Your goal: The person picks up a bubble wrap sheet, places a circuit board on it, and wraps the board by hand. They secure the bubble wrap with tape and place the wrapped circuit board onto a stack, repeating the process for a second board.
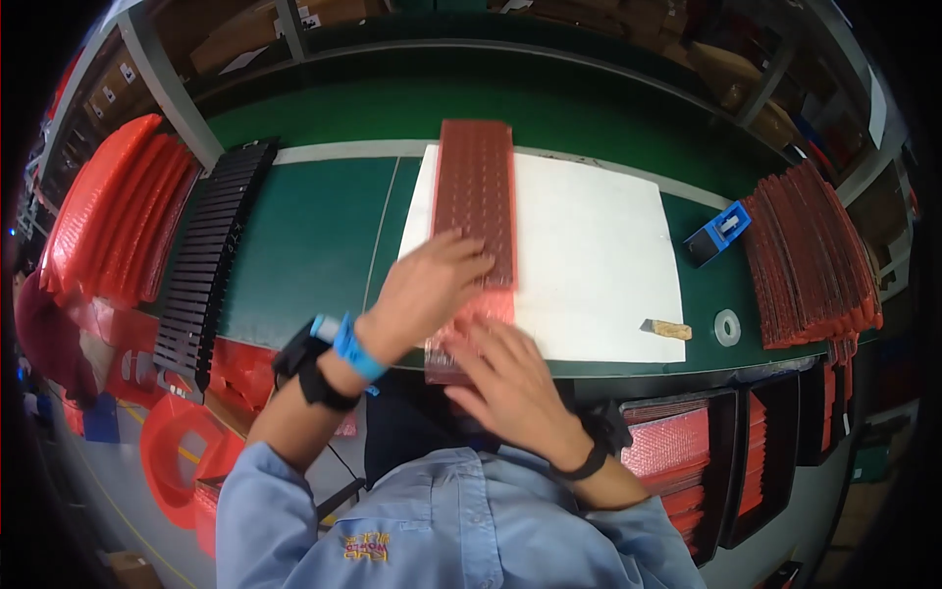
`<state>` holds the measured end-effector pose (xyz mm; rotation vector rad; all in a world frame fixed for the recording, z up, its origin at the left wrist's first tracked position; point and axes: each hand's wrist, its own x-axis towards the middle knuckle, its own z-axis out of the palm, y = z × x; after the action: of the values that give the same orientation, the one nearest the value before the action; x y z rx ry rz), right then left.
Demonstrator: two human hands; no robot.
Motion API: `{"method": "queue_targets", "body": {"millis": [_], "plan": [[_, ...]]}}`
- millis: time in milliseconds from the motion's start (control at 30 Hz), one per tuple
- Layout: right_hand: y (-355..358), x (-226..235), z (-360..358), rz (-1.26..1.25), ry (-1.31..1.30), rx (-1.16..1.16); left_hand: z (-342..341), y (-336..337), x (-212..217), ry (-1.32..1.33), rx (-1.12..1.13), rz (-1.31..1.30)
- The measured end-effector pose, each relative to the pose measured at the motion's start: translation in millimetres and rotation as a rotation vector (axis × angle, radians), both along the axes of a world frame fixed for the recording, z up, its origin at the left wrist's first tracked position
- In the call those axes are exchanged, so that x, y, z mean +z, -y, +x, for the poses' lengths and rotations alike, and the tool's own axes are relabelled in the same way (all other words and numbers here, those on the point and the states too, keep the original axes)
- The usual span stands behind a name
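Observation:
A long dark panel in a red bubble-wrap bag lies lengthwise on a white sheet. My left hand rests across its near half with fingers stretched out flat. Closer to me, the pale pink flap of the bag reaches past the table's front edge. Over that flap is my right hand, slightly blurred, its fingers spread and touching the film. Part of the flap is hidden under both hands.
A row of black slotted strips and a stack of red bubble-wrap bags are at left. On the right lie a knife, a tape roll, a blue tool and stacked wrapped panels. Bins stand below.

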<state>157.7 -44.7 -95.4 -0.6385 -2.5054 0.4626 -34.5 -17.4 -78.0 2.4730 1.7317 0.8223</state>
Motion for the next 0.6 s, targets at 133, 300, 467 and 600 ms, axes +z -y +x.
{"method": "queue_targets", "body": {"millis": [133,300,467,600], "plan": [[-18.6,-2.1,-18.7,0.074,0.032,-0.037,-19.3,-48.0,-17.6,-0.015,0.043,0.042],[3.5,-7.7,-11.3,0.130,0.082,-0.045,-18.6,-59.1,-22.0,-0.005,0.093,-0.018],[64.7,-29.0,12.7,0.165,0.230,0.025,-18.0,-55.3,-30.7,0.019,0.087,0.012],[107.1,-141.8,44.7,-0.545,0.323,0.109,-22.1,-54.5,-32.7,0.022,0.066,0.051]]}}
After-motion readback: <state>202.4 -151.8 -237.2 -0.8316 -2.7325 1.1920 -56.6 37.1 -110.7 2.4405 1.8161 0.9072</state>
